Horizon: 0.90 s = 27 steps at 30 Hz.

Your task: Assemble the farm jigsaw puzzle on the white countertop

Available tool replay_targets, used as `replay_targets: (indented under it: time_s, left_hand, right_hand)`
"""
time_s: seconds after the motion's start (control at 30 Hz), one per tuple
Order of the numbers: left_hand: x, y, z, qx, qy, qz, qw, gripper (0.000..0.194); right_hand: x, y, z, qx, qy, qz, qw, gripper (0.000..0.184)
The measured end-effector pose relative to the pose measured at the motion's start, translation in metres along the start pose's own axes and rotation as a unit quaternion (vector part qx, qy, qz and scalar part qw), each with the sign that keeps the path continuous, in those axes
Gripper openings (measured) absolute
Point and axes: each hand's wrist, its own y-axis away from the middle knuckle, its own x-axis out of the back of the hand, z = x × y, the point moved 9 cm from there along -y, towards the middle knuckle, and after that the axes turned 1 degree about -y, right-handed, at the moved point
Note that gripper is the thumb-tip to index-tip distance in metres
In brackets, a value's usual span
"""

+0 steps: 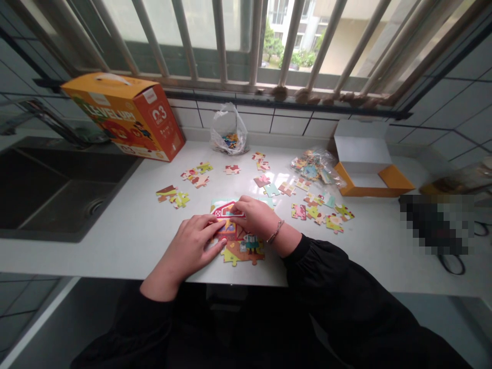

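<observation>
A partly joined colourful jigsaw (pixel 240 248) with a red barn picture lies near the front edge of the white counter (pixel 126 230). My left hand (pixel 192 241) rests on its left side, fingers lying flat on the pieces. My right hand (pixel 255 215) sits on the jigsaw's top, fingers curled and pressed on a red-and-white piece (pixel 226 211). Loose pieces are scattered beyond: a group at the left (pixel 175 196), one at the middle (pixel 269 184) and one at the right (pixel 323 210).
An orange puzzle box (pixel 126 115) stands at the back left by a dark sink (pixel 46 189). A clear bag of pieces (pixel 229 130) leans on the tiled wall. Another bag (pixel 313 166) lies by an open orange-and-white box (pixel 365 164). A pixelated dark thing (pixel 438 223) sits at the right.
</observation>
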Motion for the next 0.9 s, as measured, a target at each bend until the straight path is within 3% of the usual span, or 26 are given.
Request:
replay_targets:
  time_s: [0.1, 0.2, 0.33, 0.43, 0.53, 0.63, 0.77, 0.9]
  left_hand:
    - [0.0, 0.0, -0.001, 0.002, -0.001, -0.002, 1.0, 0.044]
    - [0.0, 0.001, -0.001, 0.002, -0.003, -0.002, 1.0, 0.045]
    - [0.003, 0.003, -0.001, -0.007, 0.001, 0.014, 1.0, 0.044]
    - [0.007, 0.005, 0.001, -0.019, 0.002, 0.035, 0.999, 0.039]
    - [0.011, 0.008, 0.0, -0.026, 0.002, 0.047, 0.999, 0.038]
    - [0.011, 0.009, 0.003, -0.037, 0.005, 0.04, 0.998, 0.052]
    - [0.003, 0.008, 0.027, -0.095, 0.007, 0.004, 0.995, 0.084]
    - [-0.009, 0.005, 0.044, -0.109, 0.011, -0.033, 0.993, 0.083]
  right_hand:
    - [0.004, 0.001, -0.005, 0.018, 0.003, -0.001, 1.0, 0.017]
    - [0.025, 0.002, 0.004, 0.014, 0.011, 0.044, 0.999, 0.015]
    - [0.073, 0.013, 0.047, -0.08, 0.067, 0.159, 0.982, 0.019]
    - [0.096, 0.022, 0.079, -0.151, 0.1, 0.204, 0.962, 0.021]
    - [0.098, 0.024, 0.09, -0.161, 0.108, 0.2, 0.96, 0.019]
    - [0.092, 0.022, 0.091, -0.158, 0.117, 0.184, 0.963, 0.018]
    - [0.092, 0.024, 0.1, -0.181, 0.14, 0.182, 0.956, 0.018]
    - [0.102, 0.029, 0.116, -0.199, 0.15, 0.203, 0.947, 0.023]
